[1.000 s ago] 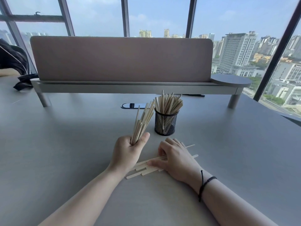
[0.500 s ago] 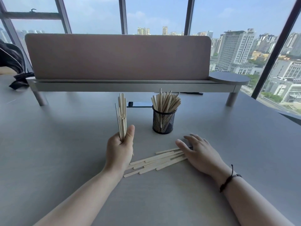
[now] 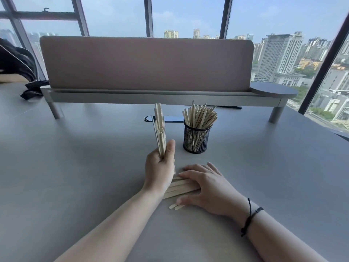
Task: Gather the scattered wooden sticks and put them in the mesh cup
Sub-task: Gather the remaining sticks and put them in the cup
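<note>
My left hand is closed around an upright bundle of wooden sticks, just left of the black mesh cup. The cup stands in the middle of the grey desk and holds several sticks fanned out above its rim. My right hand lies palm down, fingers spread, on a loose row of sticks flat on the desk, beside my left wrist. Two stick ends poke out under my right thumb. Part of that row is hidden by the hand.
A raised shelf with a brown divider panel spans the back of the desk. A dark phone-like object lies behind the cup. A black bag sits at the far left. Windows stand behind the desk.
My right hand has slid left from beside the loose sticks onto them, pressing them toward my left wrist. The bundle in my left hand stays upright.
</note>
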The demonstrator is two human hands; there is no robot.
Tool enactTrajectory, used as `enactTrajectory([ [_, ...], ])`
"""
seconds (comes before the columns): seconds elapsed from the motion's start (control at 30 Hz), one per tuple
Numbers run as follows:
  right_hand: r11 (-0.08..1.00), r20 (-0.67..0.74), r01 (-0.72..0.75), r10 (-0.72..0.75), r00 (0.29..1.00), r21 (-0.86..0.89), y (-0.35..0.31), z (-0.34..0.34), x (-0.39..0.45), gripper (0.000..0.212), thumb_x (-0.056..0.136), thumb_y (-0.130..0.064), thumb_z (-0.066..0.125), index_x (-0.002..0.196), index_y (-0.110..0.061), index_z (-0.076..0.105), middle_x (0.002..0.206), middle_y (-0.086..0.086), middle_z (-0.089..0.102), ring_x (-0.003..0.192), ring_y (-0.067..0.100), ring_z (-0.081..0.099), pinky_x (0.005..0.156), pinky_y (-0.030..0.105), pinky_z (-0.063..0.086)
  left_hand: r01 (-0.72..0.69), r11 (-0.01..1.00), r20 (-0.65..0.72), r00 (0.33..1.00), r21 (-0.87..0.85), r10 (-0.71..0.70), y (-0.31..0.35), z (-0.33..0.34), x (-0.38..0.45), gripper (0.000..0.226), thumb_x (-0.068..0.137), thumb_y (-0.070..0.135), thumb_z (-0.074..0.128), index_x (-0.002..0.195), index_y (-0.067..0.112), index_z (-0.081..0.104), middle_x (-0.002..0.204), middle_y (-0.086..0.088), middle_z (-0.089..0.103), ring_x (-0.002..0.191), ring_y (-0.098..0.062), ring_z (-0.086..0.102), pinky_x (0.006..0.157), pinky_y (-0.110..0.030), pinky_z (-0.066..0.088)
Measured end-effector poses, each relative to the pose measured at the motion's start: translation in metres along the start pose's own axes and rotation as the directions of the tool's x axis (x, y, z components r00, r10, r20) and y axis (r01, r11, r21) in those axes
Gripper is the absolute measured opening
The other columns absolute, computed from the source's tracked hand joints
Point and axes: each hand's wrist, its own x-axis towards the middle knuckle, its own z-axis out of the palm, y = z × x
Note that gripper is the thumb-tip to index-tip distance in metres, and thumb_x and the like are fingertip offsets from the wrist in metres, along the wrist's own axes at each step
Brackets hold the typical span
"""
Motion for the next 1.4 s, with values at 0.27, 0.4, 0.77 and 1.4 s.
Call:
enactTrajectory([
  [0.27, 1.000, -0.174, -0.009, 0.006, 0.985, -0.021, 0.000, 0.004, 0.004, 0.059, 0.065, -0.086, 0.053, 0.084, -0.031, 0.058, 0.089, -0.015, 0.051, 0.092, 0.013, 0.050, 0.083, 0.029, 0.042, -0.065, 0.997, -0.039, 0.997, 0.044, 0.066, 0.003, -0.009, 0.000, 0.072, 0.088, 0.056, 0.055, 0.057, -0.008, 0.044, 0.045, -0.010, 0.048, 0.038, -0.019, 0.047, 0.044, -0.027, 0.039],
  [0.4, 0.998, -0.139, -0.008, -0.001, 0.990, -0.062, 0.003, -0.002, -0.001, 0.067, 0.064, -0.091, 0.048, 0.093, -0.032, 0.062, 0.095, -0.016, 0.051, 0.096, 0.009, 0.050, 0.087, 0.026, 0.039, -0.089, 0.989, -0.058, 0.994, 0.114, 0.096, 0.000, -0.016, 0.001, 0.061, 0.092, 0.044, 0.063, 0.058, -0.005, 0.050, 0.045, 0.002, 0.052, 0.041, -0.012, 0.049, 0.047, -0.023, 0.042],
  [0.77, 0.995, 0.045, -0.064, 0.061, 0.997, 0.077, 0.009, -0.023, -0.012, 0.042, 0.075, -0.057, 0.075, 0.112, -0.037, 0.069, 0.110, -0.018, 0.053, 0.109, 0.004, 0.045, 0.099, 0.027, 0.037, -0.033, 0.994, -0.060, 0.997, 0.108, 0.040, -0.006, -0.018, 0.008, 0.047, 0.091, 0.030, 0.073, 0.061, 0.003, 0.051, 0.048, -0.003, 0.053, 0.048, -0.019, 0.051, 0.053, -0.035, 0.041],
  [1.4, 0.975, 0.010, -0.031, 0.034, 0.999, -0.222, -0.011, -0.012, 0.004, 0.033, 0.097, -0.043, 0.047, 0.111, -0.015, 0.057, 0.111, 0.005, 0.054, 0.103, 0.025, 0.054, 0.087, 0.034, 0.044, -0.073, 0.984, -0.027, 0.997, 0.164, 0.079, -0.009, -0.018, 0.010, 0.065, 0.082, 0.058, 0.065, 0.064, 0.003, 0.035, 0.059, -0.034, 0.038, 0.051, -0.023, 0.037, 0.049, -0.051, 0.043],
])
